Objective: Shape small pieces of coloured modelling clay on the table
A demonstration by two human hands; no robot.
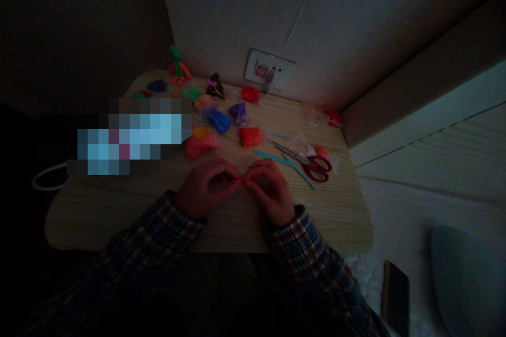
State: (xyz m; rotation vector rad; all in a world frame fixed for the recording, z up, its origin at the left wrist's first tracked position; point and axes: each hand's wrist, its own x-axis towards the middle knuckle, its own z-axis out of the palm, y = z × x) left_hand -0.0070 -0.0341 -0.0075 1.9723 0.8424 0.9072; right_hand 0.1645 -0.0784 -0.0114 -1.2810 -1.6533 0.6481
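Observation:
Over the front middle of the table (pixel 221 226), my left hand (pixel 207 184) and my right hand (pixel 271 187) meet fingertip to fingertip. Both are closed in a pinch on a thin, small piece of reddish modelling clay (pixel 238 181), mostly covered by the fingers. Just beyond lie a pink clay packet (pixel 202 145) and an orange-red clay packet (pixel 252 137). To the right of my right hand are light-blue plastic clay tools (pixel 272 157) and scissors (pixel 316 165) with dark red handles, their blades pointing up-left.
A pixelated bright patch covers the table's left side. Blue (pixel 219 120), purple (pixel 239 114) and red (pixel 251 94) clay packets lie farther back. A green-and-orange clay figure (pixel 177 66) stands at the back left. A wall socket (pixel 270 69) holds a plug. A phone (pixel 395 297) lies lower right.

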